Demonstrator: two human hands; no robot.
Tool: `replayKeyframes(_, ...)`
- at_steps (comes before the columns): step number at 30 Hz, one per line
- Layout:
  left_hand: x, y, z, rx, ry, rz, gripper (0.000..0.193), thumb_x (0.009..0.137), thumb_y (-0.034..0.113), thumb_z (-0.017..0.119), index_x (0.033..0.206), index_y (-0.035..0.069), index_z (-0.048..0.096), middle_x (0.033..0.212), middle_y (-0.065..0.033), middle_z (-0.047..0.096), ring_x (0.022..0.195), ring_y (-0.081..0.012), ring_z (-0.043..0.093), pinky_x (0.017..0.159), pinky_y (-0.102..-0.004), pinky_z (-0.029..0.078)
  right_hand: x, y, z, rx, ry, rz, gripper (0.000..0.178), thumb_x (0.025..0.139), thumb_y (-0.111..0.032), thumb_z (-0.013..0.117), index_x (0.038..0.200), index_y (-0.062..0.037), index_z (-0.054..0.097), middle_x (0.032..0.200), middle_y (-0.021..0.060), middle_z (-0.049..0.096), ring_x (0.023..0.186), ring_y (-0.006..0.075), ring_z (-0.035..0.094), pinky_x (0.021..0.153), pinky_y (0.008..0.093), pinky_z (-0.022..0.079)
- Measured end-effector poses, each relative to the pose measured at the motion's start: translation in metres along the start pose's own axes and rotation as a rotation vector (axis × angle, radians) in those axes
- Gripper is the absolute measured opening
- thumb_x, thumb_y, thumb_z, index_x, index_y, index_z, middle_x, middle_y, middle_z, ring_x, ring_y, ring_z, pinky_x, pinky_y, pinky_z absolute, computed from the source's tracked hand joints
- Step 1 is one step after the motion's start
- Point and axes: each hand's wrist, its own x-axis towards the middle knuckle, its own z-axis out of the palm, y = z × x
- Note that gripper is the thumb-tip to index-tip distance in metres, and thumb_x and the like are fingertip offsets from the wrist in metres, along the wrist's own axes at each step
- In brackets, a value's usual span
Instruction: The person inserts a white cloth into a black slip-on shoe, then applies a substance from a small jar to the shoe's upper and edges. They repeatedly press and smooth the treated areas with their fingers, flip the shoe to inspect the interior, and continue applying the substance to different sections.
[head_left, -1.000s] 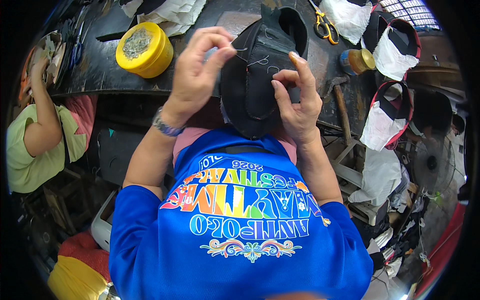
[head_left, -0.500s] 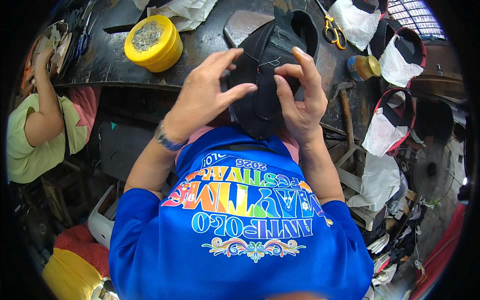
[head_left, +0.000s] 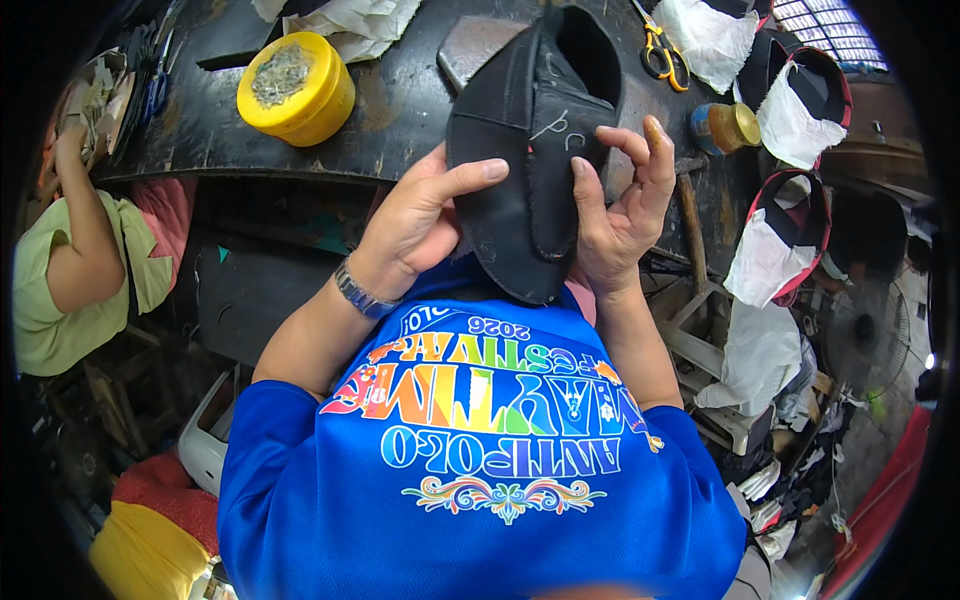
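- Clamping the left edge of the black shoe upper [head_left: 500,215] with the left hand [head_left: 422,208], thumb flat on top, fingers mostly hidden behind the edge.
- Holding the right hand [head_left: 622,205] at the opposite edge, thumb and forefinger parted; too small to tell of anything between the tips.
- Hands apart from each other, one on either side of the upper.
- Upper between worktop [head_left: 390,115] and blue shirt [head_left: 500,540], rounded end toward the shirt, opening toward the worktop; cannot tell about contact with the lap.
- Pale thread [head_left: 550,122] in loose loops on the black surface, with a small red spot just beside.
- Wearing a metal-banded wristwatch [head_left: 362,290] on the left wrist.
- On the worktop's left part, a round yellow tub [head_left: 318,112] with a grey patch on its lid.
- Toward the right, scissors [head_left: 662,58] with yellow-and-black handles, a tilted jar [head_left: 725,130] and a wooden-handled hammer [head_left: 691,225].
- Farther right, red-edged pieces [head_left: 800,115] with white linings, plus a fan [head_left: 870,335].
- At far left, a co-worker [head_left: 75,250] in pale green.
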Motion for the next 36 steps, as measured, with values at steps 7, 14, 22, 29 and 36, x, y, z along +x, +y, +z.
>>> replayKeyframes(7, 0.014, 0.004, 0.021, 0.206, -0.053, 0.048, 0.029, 0.089, 0.004, 0.076, 0.117, -0.002, 0.069, 0.108, -0.0106, 0.075, 0.095, -0.0191, 0.074, 0.085, -0.0318, 0.061, 0.030, -0.020, -0.015, -0.052, -0.169, -0.248, 0.079, 0.084, 0.013, 0.072, 0.152, 0.0015, 0.033, 0.109, 0.0170, 0.070, 0.102, 0.0223, 0.068, 0.099, 0.0369, 0.048)
replayKeyframes(14, 0.026, 0.012, 0.040, 0.253, -0.112, 0.189, 0.026, 0.091, 0.004, 0.074, 0.115, -0.005, 0.068, 0.106, -0.0121, 0.075, 0.091, -0.0171, 0.074, 0.080, -0.0293, 0.062, 0.061, -0.026, -0.021, -0.090, -0.220, -0.300, 0.077, 0.085, 0.013, 0.071, 0.152, 0.0023, 0.034, 0.105, 0.0163, 0.073, 0.096, 0.0198, 0.072, 0.095, 0.0342, 0.053)
replayKeyframes(22, 0.021, 0.013, 0.036, 0.434, -0.109, 0.282, 0.023, 0.092, 0.006, 0.073, 0.111, -0.005, 0.070, 0.103, -0.0107, 0.075, 0.090, -0.0142, 0.073, 0.078, -0.0265, 0.061, 0.070, -0.030, -0.015, -0.205, -0.260, -0.460, 0.055, 0.081, 0.017, 0.069, 0.133, 0.0026, 0.059, 0.113, 0.0160, 0.071, 0.086, 0.0222, 0.071, 0.076, 0.0319, 0.058)
replayKeyframes(29, 0.022, 0.015, 0.030, 0.437, -0.143, 0.285, 0.023, 0.092, 0.006, 0.073, 0.112, -0.005, 0.070, 0.104, -0.0111, 0.075, 0.090, -0.0155, 0.073, 0.081, -0.0283, 0.061, 0.067, -0.020, -0.013, -0.157, -0.248, -0.274, 0.057, 0.085, 0.017, 0.063, 0.138, 0.0017, 0.052, 0.099, 0.0092, 0.067, 0.083, 0.0142, 0.065, 0.078, 0.0283, 0.055)
replayKeyframes(36, 0.042, 0.024, 0.000, 0.195, -0.117, 0.152, 0.028, 0.093, 0.007, 0.071, 0.120, -0.001, 0.066, 0.112, -0.0114, 0.074, 0.099, -0.0201, 0.073, 0.088, -0.0355, 0.061, 0.043, -0.050, -0.028, 0.228, -0.207, 0.029, 0.057, 0.091, 0.016, 0.053, 0.143, 0.0003, 0.039, 0.105, 0.0133, 0.065, 0.096, 0.0182, 0.064, 0.090, 0.0337, 0.054)
